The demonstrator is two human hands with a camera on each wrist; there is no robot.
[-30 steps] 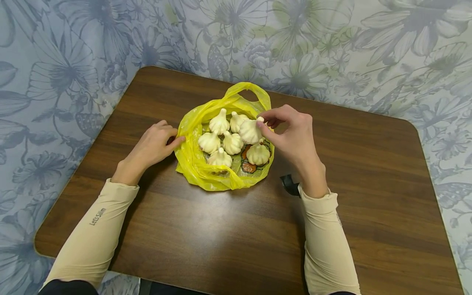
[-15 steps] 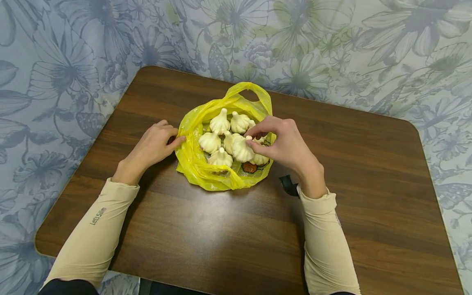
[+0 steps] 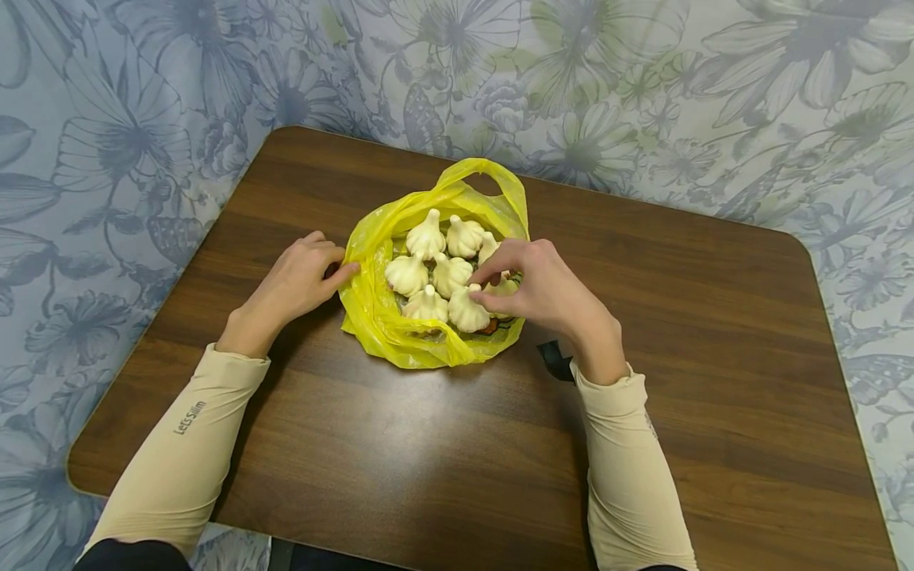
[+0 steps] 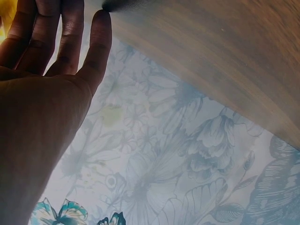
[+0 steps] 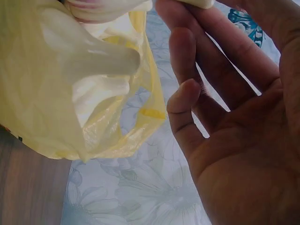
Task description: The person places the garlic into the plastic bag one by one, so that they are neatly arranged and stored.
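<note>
An open yellow plastic bag [image 3: 385,341] with several garlic bulbs [image 3: 426,235] in it sits on the brown table. My right hand [image 3: 546,284] reaches in over the bag's right side and pinches the neck of a garlic bulb [image 3: 467,311] low at the front, beside another bulb. In the right wrist view its other fingers [image 5: 183,105] are bent loosely, and the held bulb's neck shows at the top edge. Against the bag's left side rests my left hand [image 3: 293,276], thumb on the plastic. Its fingers [image 4: 96,47] are nearly straight in the left wrist view.
A loop handle [image 3: 517,186] of the bag stands up at the back. A black strap end [image 3: 555,362] hangs by the right wrist. Bare table [image 3: 714,333] extends right of the bag, with a flower-patterned wall [image 3: 607,87] behind.
My right hand has carried its garlic bulb from the bag's back right down to the front, next to the other bulbs. The left hand stays where it was.
</note>
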